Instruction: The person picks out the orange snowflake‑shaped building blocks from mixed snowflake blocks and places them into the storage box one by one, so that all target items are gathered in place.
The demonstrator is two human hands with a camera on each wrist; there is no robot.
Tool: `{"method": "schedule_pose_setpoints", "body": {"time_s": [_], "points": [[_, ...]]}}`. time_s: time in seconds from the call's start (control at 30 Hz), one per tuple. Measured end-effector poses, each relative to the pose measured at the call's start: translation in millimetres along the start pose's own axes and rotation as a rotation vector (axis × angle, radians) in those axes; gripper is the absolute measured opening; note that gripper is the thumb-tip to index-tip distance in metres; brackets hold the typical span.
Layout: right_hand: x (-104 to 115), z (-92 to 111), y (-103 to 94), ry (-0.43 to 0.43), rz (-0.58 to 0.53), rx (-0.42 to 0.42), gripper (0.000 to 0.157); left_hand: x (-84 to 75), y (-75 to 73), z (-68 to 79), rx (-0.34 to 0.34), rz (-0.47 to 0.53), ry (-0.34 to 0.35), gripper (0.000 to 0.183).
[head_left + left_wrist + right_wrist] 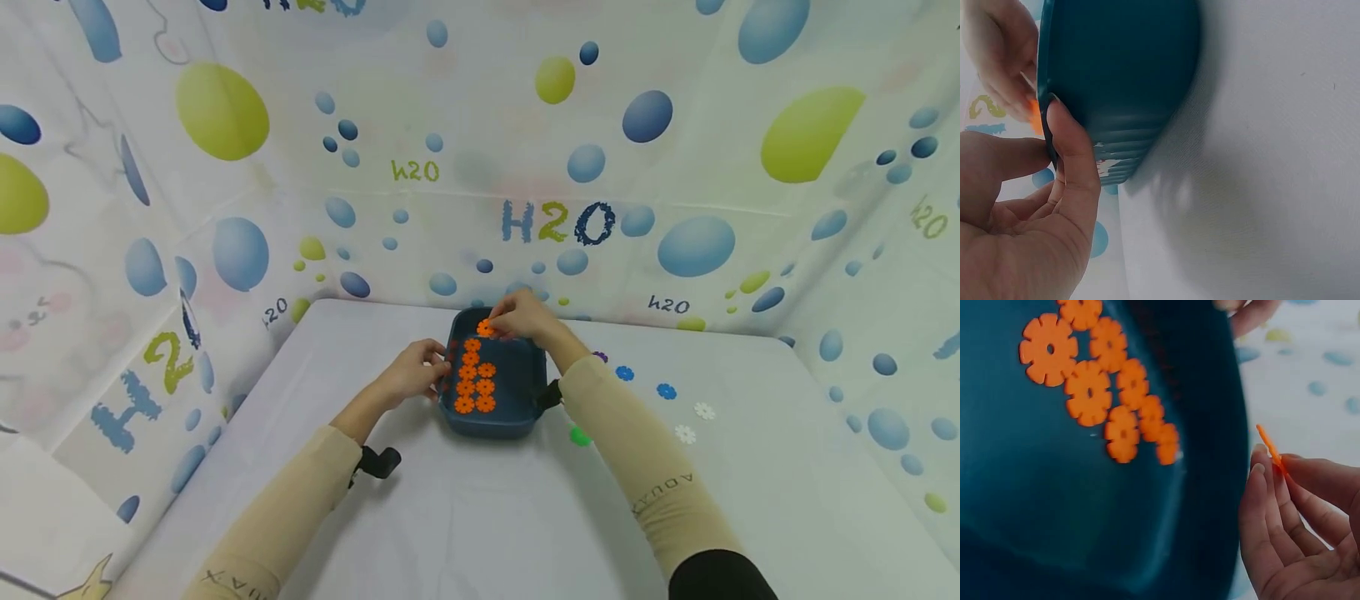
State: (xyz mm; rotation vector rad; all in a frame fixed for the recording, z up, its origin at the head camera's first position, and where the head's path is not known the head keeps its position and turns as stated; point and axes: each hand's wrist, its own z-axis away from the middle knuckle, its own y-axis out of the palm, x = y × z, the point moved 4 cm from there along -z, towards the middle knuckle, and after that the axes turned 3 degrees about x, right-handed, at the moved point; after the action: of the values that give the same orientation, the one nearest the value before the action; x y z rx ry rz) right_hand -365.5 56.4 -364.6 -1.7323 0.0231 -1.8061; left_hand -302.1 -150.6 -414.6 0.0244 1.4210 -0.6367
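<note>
A dark blue-green plastic basin (517,375) stands on the white table. My left hand (411,371) pinches its left rim between thumb and fingers, as the left wrist view shows up close. At the far end of the basin, my right hand (525,318) holds an orange notched disc (485,327) by its edge. In the right wrist view that held disc (1270,447) is seen nearly edge-on, between thumb and fingertips. Several more orange notched discs (1089,394) lie flat on the basin floor, in two side-by-side columns toward its left side.
Right of the basin, partly behind my right forearm, loose discs lie on the tablecloth (465,517): blue ones (667,391), white ones (705,411), a purple one (601,356) and something green (580,436). A patterned curtain (480,125) rises behind the table.
</note>
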Motion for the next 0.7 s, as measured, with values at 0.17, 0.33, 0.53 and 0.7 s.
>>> {"method": "schedule_pose_setpoints", "body": {"time_s": [0.17, 0.33, 0.53, 0.7], "points": [[-19.5, -17.6, 6.7, 0.067, -0.005, -0.034, 0.017, 0.4, -0.5, 0.1, -0.006, -0.006, 0.001, 0.034], [-34.3, -24.7, 13.5, 0.143, 0.049, -0.104, 0.016, 3.3, 1.1, 1.7, -0.005, -0.004, -0.009, 0.033], [-44.9, -32.6, 19.6, 0.229, 0.076, -0.13, 0.016, 2.9, 1.3, -0.2, -0.005, -0.012, 0.001, 0.034], [-43.9, -30.1, 22.2, 0.266, 0.143, -0.133, 0.016, 1.4, -0.1, -1.3, -0.009, -0.022, -0.006, 0.034]]}}
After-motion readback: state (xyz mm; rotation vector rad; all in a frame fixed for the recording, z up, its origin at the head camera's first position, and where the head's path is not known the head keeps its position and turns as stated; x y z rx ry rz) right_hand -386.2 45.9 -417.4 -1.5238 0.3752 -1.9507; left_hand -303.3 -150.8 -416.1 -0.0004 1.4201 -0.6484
